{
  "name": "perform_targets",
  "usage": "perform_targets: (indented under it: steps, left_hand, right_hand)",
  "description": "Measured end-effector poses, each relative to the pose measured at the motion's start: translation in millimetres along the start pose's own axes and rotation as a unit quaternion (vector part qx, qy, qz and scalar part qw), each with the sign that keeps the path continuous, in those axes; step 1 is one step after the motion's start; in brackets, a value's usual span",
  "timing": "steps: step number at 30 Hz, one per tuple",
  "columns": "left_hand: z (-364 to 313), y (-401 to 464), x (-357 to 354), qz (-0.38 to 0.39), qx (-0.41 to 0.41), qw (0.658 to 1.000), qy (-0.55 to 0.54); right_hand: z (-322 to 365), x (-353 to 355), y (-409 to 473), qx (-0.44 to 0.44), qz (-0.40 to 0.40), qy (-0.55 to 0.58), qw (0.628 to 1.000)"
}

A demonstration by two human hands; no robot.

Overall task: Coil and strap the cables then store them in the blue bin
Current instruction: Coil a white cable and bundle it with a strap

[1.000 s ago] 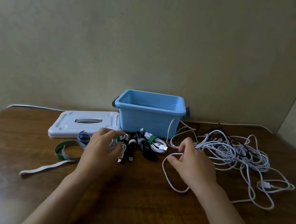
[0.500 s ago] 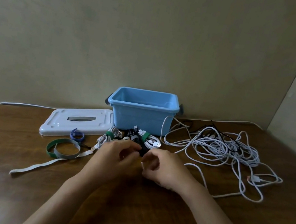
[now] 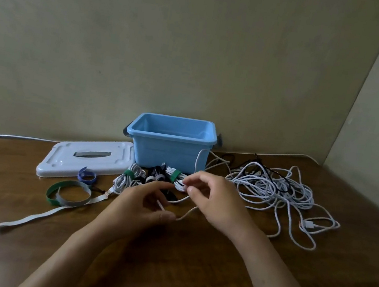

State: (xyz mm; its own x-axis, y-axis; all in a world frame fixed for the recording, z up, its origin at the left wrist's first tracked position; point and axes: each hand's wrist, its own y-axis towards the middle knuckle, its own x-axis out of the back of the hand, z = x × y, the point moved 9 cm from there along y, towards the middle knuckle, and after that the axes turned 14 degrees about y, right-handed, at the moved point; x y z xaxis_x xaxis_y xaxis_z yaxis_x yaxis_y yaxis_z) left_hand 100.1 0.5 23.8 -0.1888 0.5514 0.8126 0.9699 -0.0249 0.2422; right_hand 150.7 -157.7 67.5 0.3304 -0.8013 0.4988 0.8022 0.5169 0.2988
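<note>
Writing: none readable on the bin, the lid or the cables.
Left hand (image 3: 142, 206): low over the desk (image 3: 162, 275), forearm entering from the bottom edge, thumb and fingers curled together, pinching a white cable (image 3: 187, 213).
Right hand (image 3: 217, 203): slightly higher and farther back, palm turned left, index finger and thumb pinched on the same white cable, other fingers arched above.
White cable: short slack curve between the two hands, trailing right toward the tangle.
Loose cables (image 3: 275, 191): white tangle with some black strands, spread on the desk right of the right hand, well apart from the left hand.
Strapped coils (image 3: 153, 177): white and black bundles with green straps, just beyond both hands, lying at the front wall of the bin.
Blue bin (image 3: 170, 150): upright, open, at the back of the desk near the wall, beyond the hands.
Lid (image 3: 86, 159): white, flat on the desk, left of the bin.
Spare straps (image 3: 68, 195): green and grey loops plus a small blue roll (image 3: 87, 175), left of the left hand, in front of the lid.
</note>
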Motion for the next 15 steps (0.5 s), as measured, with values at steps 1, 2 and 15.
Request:
perform_targets:
  steps: [1, 2, 15]
  left_hand:
    - [0.1, -0.1, -0.2, 0.007, 0.000, 1.000, 0.007]
    - [-1.0, -0.1, -0.7, 0.013, -0.003, 1.000, 0.012]
    - [-26.3, -7.1, 1.3, -0.045, -0.053, 0.996, 0.062]
  right_hand:
    - [0.0, 10.2, -0.6, -0.001, -0.016, -0.028, 0.999]
    - [-0.2, 20.1, -1.4, -0.001, -0.030, -0.054, 0.998]
    - [-80.8, 174.1, -75.7, -0.091, -0.194, -0.202, 0.956]
